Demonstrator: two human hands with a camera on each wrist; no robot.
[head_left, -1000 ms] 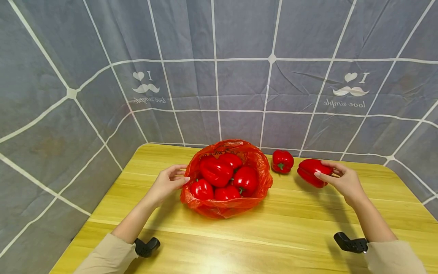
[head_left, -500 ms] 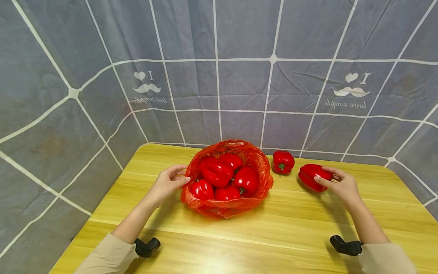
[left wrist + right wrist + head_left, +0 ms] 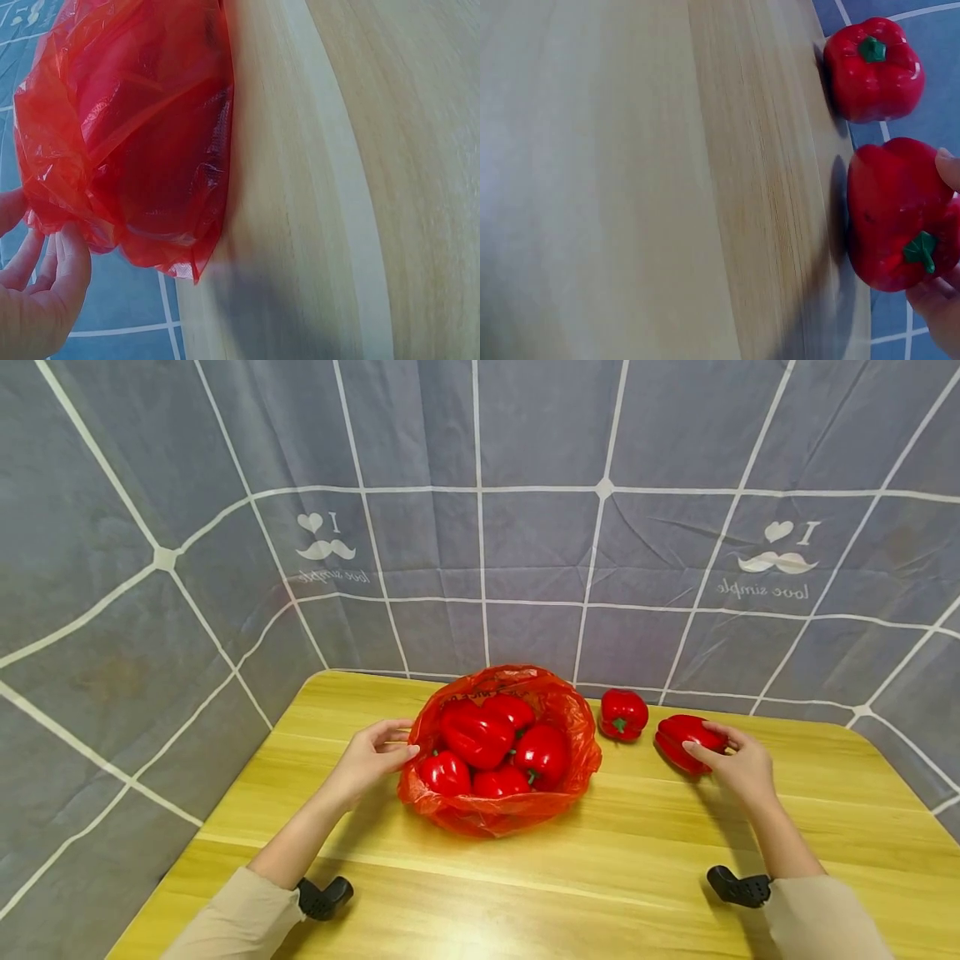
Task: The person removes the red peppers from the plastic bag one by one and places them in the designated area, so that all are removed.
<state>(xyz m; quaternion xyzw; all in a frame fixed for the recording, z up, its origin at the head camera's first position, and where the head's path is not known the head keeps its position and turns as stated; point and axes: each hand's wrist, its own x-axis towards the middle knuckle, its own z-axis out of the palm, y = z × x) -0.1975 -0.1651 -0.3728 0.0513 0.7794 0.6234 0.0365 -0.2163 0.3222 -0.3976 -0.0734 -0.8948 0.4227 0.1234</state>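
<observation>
A red plastic bag (image 3: pixel 495 820), its mouth spread wide, stands on the table with several red bell peppers (image 3: pixel 474 735) inside. At its left rim my left hand (image 3: pixel 369 762) pinches the plastic between thumb and fingers; the left wrist view shows the fingers (image 3: pixel 71 259) at the bag's edge. On the right, my right hand (image 3: pixel 742 762) grips a single bell pepper (image 3: pixel 684 742) from its right side. Its green stem (image 3: pixel 921 250) faces the right wrist camera. Whether this pepper touches the table I cannot tell. Another bell pepper (image 3: pixel 623 716) lies between it and the bag.
The wooden table (image 3: pixel 450 893) ends at a grey cloth backdrop (image 3: pixel 540 552) with white grid lines, close behind the bag and the loose pepper. The cloth also rises along the left side. Black devices (image 3: pixel 324 897) sit at both wrists.
The pepper in my right hand has come lower and turned, so its stem end now shows near the table. My right forearm has shifted left. The left hand keeps its place at the bag.
</observation>
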